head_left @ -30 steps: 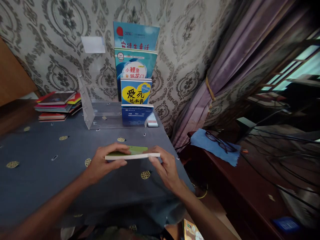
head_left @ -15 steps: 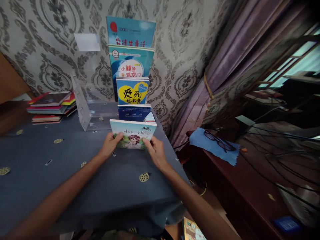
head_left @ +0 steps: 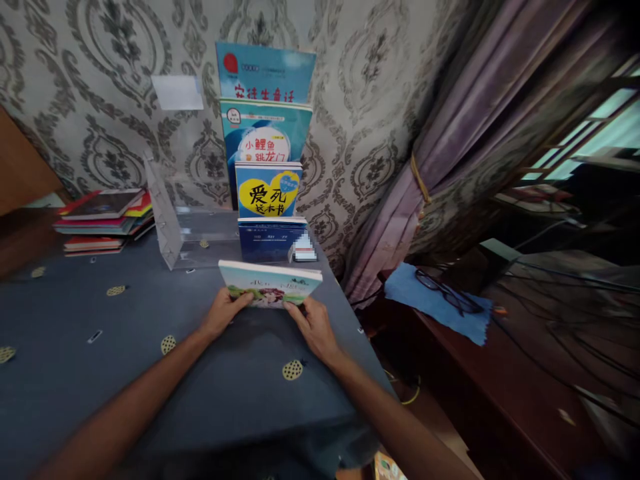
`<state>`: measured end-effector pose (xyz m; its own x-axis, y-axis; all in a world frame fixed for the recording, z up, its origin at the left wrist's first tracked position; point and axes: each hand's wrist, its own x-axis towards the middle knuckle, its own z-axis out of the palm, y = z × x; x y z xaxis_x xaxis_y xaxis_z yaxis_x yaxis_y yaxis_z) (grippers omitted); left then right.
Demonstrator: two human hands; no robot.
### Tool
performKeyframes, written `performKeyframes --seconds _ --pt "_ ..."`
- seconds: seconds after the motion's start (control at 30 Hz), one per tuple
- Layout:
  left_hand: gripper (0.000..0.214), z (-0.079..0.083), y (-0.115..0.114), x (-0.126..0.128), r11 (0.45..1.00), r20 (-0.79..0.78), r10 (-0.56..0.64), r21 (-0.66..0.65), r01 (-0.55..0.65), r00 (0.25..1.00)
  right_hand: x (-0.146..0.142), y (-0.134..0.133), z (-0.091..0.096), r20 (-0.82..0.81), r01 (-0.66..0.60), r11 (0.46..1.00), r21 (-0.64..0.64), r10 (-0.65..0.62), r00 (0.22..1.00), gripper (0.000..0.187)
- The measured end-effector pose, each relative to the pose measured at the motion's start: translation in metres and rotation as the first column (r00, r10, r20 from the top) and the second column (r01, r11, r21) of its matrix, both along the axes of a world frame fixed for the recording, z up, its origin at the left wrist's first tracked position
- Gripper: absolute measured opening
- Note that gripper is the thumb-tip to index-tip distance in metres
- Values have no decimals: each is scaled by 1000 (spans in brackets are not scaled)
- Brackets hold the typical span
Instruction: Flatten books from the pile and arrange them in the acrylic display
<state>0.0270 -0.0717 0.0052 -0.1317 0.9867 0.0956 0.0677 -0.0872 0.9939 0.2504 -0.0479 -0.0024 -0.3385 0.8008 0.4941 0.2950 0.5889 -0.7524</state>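
A thin picture book (head_left: pixel 270 283) with a pale blue and green cover is gripped at both sides, its face tilted upward and its page edge toward the stand. My left hand (head_left: pixel 225 312) is closed on the left side, thumb across the cover. On the right side my right hand (head_left: pixel 314 321) holds it the same way. Just behind it, a dark blue book (head_left: pixel 265 241) stands in the front tier of a clear stepped rack (head_left: pixel 164 217). Above that rise a yellow-heart book (head_left: pixel 267 193), a teal book (head_left: pixel 263 123) and a taller blue book (head_left: pixel 265 67).
Several books lie in a stack (head_left: pixel 105 220) at the back left of the dark tablecloth (head_left: pixel 65 373). A purple curtain (head_left: pixel 450 133) hangs at the right. Beyond a gap, glasses (head_left: pixel 447 293) rest on a blue cloth (head_left: pixel 415 293), with cables on the brown desk (head_left: pixel 530 360).
The picture book has come away from the dark blue book toward me and tipped flatter, with both hands still on it. The view has shifted slightly.
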Motion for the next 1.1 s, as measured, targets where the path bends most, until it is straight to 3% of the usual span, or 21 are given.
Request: performKeyframes --seconds 0.2,0.4,0.7,0.93,1.1 --pt "55 -9 -7 -7 999 -121 -34 -23 31 992 3 -3 0 49 -15 1000 16 14 999 25" --pt "40 -6 -8 -9 993 -201 -105 26 112 974 2 -4 3 -2 -49 999 10 49 999 28" --pt "51 -7 -7 -7 996 -136 -34 -82 23 990 1 -4 2 24 -22 999 35 22 999 29" --pt "51 -1 -7 2 998 -8 -50 -41 50 999 2 -3 -5 46 61 992 107 -66 997 35" --pt "45 0 -5 1 997 2 -68 -31 68 998 3 0 -8 28 82 983 162 -88 996 44"
